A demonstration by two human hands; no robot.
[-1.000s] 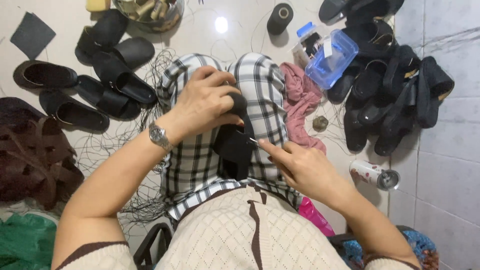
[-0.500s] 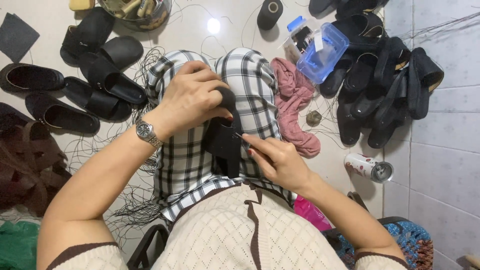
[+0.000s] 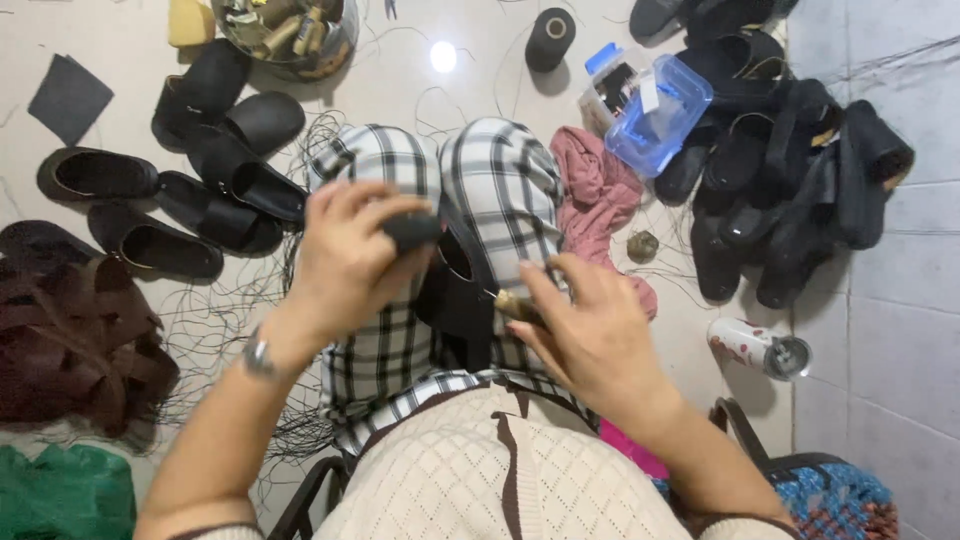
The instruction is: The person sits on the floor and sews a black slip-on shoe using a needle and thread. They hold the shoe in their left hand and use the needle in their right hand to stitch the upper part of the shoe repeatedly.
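Observation:
A black shoe (image 3: 455, 295) rests between my knees on my checked trousers (image 3: 500, 185). My left hand (image 3: 345, 260) grips its toe end from above, fingers wrapped over it; a metal watch (image 3: 257, 357) sits on that wrist. My right hand (image 3: 590, 325) is closed on a small tool with a light wooden handle (image 3: 512, 304), its tip against the shoe's side opening. Thin black thread hangs around my lap.
Black shoes (image 3: 215, 190) lie on the floor at the left, and a larger pile (image 3: 790, 190) lies at the right. A pink cloth (image 3: 598, 190), a blue plastic box (image 3: 655, 115), a black thread spool (image 3: 550, 38), a tin can (image 3: 765, 350) and brown leather straps (image 3: 70, 345) surround me.
My left hand has shifted up over the shoe's toe and turned the shoe. My right hand with the tool has moved closer against the shoe's side.

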